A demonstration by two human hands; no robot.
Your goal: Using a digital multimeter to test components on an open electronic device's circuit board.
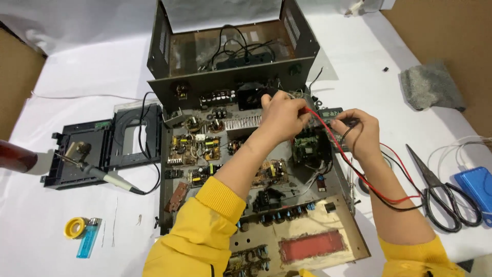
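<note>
The opened grey metal amplifier chassis (205,154) lies in the middle of the white table, its cover already off and its boards bare. The left hand (281,115) pinches a red probe lead (333,138) at the rear boards; the right hand (361,134) grips the black lead beside a small dark multimeter (330,113). Left of the chassis lie a yellow solder roll (75,227) and a blue lighter (88,238); no label is legible.
</note>
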